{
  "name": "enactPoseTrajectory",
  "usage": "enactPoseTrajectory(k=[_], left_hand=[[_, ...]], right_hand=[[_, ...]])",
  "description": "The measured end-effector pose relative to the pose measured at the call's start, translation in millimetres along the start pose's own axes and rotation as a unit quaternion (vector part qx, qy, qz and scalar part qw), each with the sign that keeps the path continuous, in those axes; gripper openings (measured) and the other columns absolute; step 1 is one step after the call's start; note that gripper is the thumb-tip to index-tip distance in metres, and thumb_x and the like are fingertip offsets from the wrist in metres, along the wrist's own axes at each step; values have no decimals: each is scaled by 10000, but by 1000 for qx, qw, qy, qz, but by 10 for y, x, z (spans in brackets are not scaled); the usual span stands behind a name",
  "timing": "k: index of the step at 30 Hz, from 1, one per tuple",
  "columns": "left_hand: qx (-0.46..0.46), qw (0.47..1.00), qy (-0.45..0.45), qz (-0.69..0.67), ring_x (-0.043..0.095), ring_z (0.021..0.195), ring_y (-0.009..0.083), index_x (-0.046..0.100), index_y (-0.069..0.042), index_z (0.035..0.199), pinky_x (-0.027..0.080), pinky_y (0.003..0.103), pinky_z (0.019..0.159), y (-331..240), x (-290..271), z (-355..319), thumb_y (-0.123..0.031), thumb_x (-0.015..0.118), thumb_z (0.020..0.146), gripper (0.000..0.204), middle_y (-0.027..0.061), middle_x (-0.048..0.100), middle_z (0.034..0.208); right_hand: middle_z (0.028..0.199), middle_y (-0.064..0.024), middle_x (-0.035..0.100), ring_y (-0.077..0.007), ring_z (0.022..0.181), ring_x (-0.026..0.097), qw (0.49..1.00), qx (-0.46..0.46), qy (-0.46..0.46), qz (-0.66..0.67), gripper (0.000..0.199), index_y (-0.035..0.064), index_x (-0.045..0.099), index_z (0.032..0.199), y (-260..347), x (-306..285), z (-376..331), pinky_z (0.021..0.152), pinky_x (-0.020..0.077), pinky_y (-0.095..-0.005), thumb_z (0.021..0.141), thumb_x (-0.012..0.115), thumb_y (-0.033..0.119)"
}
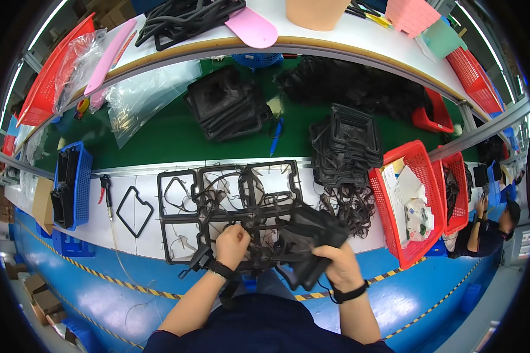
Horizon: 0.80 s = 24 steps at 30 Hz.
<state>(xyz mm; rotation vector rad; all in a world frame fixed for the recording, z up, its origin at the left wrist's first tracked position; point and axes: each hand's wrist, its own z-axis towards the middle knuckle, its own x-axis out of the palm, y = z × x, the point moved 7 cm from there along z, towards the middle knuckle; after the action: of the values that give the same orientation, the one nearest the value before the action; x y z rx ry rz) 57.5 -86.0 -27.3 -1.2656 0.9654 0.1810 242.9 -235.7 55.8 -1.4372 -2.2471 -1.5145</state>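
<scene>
Over the white bench (135, 226), both hands' fingers apparently pinch black rubber frames (265, 223).

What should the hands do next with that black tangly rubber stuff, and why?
Probably the left hand should pull its thin black rubber strand free of the black moulded rubber frame sheet. The right hand already grips a bunch of black rubber parts, and loose strands are tangled between the two, so one gentle tug seems the likely small step.

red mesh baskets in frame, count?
5. One at the far left on the shelf, one on the shelf at the right, one on the green belt, two beside each other at the worktable's right end. More may be hidden.
</scene>
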Motion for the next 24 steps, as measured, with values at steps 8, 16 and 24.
enactPoseTrajectory(k=[8, 16, 24], left_hand=[[11, 951, 56, 302, 625, 625, 286, 578, -91, 818, 497, 430, 560, 593, 459, 115, -157, 631, 709, 139, 93, 578, 840], [-3, 933, 114, 341, 559, 894, 304, 573, -3, 942, 504, 384, 683, -194, -109, 122, -183, 676, 703, 317, 134, 527, 985], [72, 936, 240, -247, 476, 1135, 291, 302, 58, 1316, 390, 349, 950, -1738, -523, -359, -398, 734, 731, 858, 226, 454, 1228]], right_hand=[[1261, -225, 481, -367, 1126, 508, 957, -238, -143, 81, 653, -42, 374, 1290, 1762, -1001, -1576, 991, 406, -474, 650, 504, -10], [1171, -191, 536, -307, 1034, 561, 938, -277, -206, -42, 635, -49, 385, 1276, 1833, -969, -1752, 933, 446, -411, 655, 515, -21], [835, -102, 620, -187, 735, 593, 948, -77, -3, -307, 323, -15, 566, 993, 232, 461, -360, 685, 474, -305, 703, 667, 85]])
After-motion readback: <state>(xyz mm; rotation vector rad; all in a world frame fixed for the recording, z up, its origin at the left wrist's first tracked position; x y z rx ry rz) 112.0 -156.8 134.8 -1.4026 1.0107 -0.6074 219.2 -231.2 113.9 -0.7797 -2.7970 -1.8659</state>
